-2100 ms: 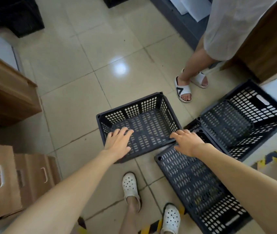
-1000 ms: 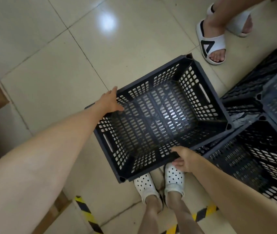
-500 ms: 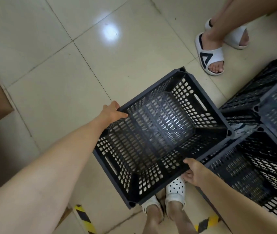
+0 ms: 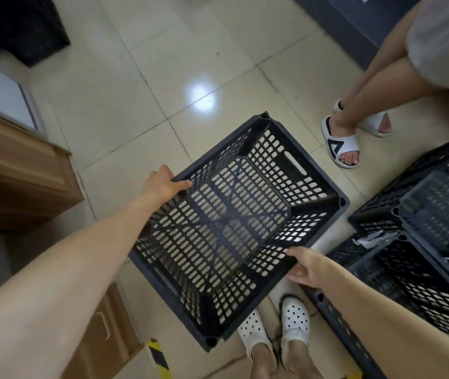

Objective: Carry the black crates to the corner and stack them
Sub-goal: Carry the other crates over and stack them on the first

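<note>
Crate [image 4: 234, 231] hangs tilted above the tiled floor [image 4: 124, 105]; your left hand [image 4: 163, 184] grips its far rim, your right hand [image 4: 304, 266] its near rim, beside 2 other crates [image 4: 423, 242].

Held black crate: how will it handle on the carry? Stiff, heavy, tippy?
Probably light for its size: the black crate is empty and its walls and floor are open lattice. Likely fairly stiff, since the rim keeps its rectangle while the left hand and right hand grip opposite sides. It may swing or tilt, as it already sits skewed between them.
</note>
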The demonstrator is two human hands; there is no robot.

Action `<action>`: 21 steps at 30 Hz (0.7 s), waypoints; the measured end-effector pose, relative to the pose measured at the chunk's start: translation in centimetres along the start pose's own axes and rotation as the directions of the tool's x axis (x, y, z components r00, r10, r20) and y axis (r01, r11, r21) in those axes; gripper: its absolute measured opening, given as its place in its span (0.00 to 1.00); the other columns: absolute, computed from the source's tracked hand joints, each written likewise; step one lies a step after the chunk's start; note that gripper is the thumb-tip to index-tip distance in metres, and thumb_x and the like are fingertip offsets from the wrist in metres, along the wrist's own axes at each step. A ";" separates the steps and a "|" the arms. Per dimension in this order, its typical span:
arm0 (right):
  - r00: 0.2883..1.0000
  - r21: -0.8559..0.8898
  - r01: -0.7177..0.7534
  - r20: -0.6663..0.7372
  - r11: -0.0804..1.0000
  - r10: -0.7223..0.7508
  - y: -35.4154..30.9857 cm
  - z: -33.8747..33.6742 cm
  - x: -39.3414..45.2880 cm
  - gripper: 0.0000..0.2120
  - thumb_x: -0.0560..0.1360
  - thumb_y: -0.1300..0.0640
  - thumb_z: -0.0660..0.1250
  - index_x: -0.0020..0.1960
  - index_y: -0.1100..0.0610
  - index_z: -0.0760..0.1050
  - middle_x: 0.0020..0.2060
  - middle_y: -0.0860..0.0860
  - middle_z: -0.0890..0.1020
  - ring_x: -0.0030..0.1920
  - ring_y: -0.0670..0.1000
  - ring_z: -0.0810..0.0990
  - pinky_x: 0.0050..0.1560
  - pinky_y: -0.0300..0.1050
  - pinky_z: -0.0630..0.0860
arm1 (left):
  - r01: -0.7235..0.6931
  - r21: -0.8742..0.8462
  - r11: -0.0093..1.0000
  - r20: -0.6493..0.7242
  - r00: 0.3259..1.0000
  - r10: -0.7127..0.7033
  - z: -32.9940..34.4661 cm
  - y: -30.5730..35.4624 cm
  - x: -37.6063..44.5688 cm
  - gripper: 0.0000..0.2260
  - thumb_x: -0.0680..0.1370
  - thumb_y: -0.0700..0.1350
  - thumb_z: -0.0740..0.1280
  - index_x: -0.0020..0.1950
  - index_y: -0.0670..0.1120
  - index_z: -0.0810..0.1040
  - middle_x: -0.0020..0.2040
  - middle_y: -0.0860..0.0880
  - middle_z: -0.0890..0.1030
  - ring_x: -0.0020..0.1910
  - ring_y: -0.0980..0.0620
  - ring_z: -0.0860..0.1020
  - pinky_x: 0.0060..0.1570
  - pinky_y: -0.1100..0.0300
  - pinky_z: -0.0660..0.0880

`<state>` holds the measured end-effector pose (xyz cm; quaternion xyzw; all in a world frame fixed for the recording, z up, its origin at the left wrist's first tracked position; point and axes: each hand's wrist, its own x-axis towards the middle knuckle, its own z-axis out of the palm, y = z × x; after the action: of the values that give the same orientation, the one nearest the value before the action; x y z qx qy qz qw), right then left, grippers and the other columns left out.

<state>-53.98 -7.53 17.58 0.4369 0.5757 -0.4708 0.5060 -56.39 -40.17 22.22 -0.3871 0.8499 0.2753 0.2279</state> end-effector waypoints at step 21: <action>0.910 -0.608 0.357 0.058 0.709 -0.410 -2.0 -10.0 -29.8 0.10 0.80 0.60 0.60 0.40 0.60 0.69 0.35 0.53 0.75 0.35 0.50 0.76 0.32 0.40 0.75 | -0.069 0.325 0.943 -0.141 0.983 0.121 -11.4 2.3 -33.1 0.18 0.80 0.54 0.63 0.63 0.45 0.63 0.52 0.45 0.75 0.42 0.49 0.71 0.35 0.56 0.66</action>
<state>-54.49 1.17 47.85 0.1412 0.7936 -0.3379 0.4859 -40.41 -28.60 51.27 -0.3244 0.9164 0.1136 0.2051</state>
